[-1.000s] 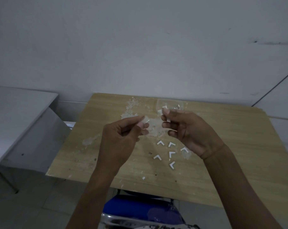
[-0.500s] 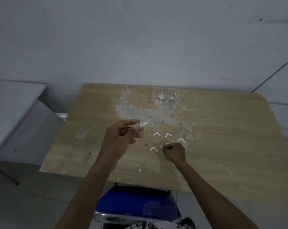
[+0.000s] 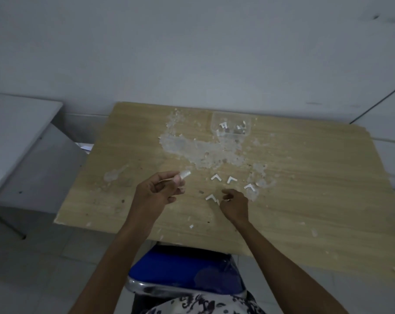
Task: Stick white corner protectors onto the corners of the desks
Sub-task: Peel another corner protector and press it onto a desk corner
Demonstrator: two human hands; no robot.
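My left hand (image 3: 160, 191) hovers above the wooden desk (image 3: 305, 177) and pinches a small translucent strip of film (image 3: 184, 174) between thumb and fingertips. My right hand (image 3: 234, 203) rests low on the desk, its fingertips curled onto a white corner protector (image 3: 217, 202) that is mostly hidden beneath them. Three L-shaped white protectors lie loose just beyond that hand (image 3: 216, 177) (image 3: 231, 179) (image 3: 249, 186), and another (image 3: 211, 197) lies just left of its fingertips.
A clear plastic tub (image 3: 214, 123) with several protectors stands at the back of the desk, and peeled film scraps (image 3: 192, 148) are spread in front of it. A blue chair (image 3: 183, 268) is tucked under the near edge. A white desk (image 3: 15, 123) stands at the left.
My right hand came down from chest height to the desk among the loose protectors. My left hand stayed raised with the film strip. The view tilted down slightly.
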